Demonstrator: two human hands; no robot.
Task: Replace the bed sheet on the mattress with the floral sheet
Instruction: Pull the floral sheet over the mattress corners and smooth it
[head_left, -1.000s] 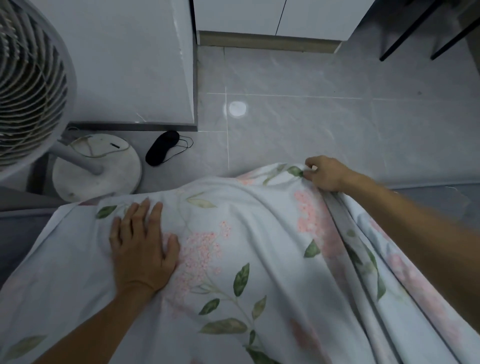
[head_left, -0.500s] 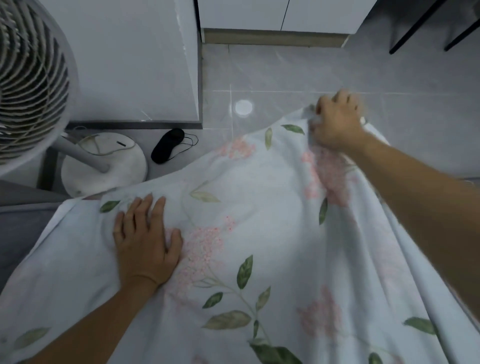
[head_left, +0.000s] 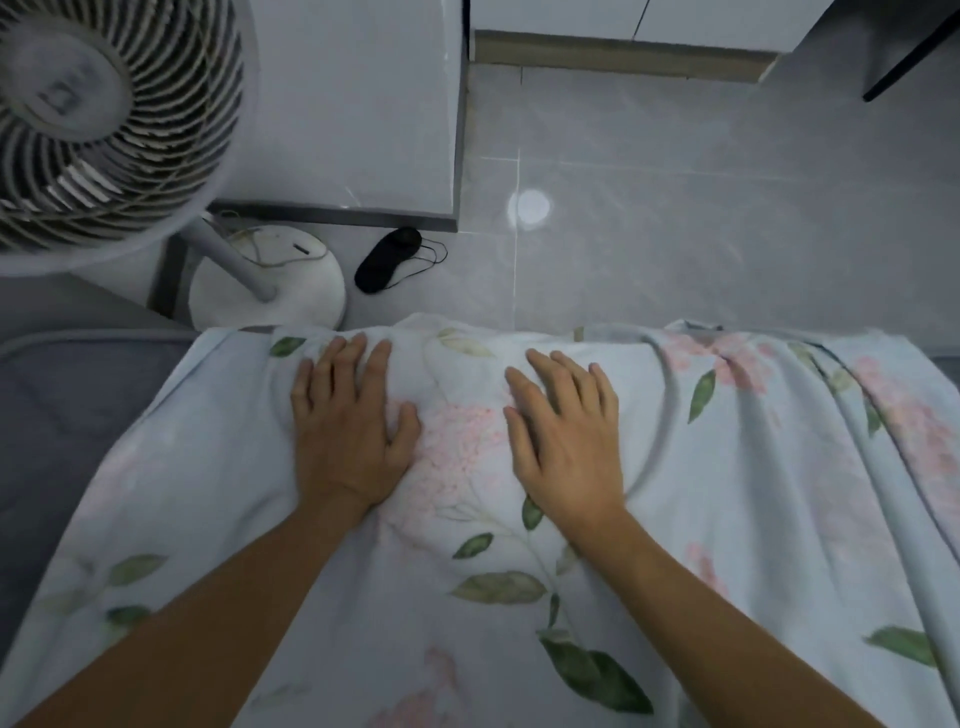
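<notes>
Your left hand (head_left: 345, 431) and right hand (head_left: 563, 436) press flat, holding nothing, on the pale-blue floral cotton sheet (head_left: 727, 519); grey mattress (head_left: 62, 415) still shows left, so spreading and tucking remain.

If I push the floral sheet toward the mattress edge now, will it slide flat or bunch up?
Likely to bunch: the floral sheet already lies in soft folds on the right. It looks thin and floppy, draping over the mattress edge. Flat palms, left hand and right hand, probably smooth it better than pushing.
</notes>
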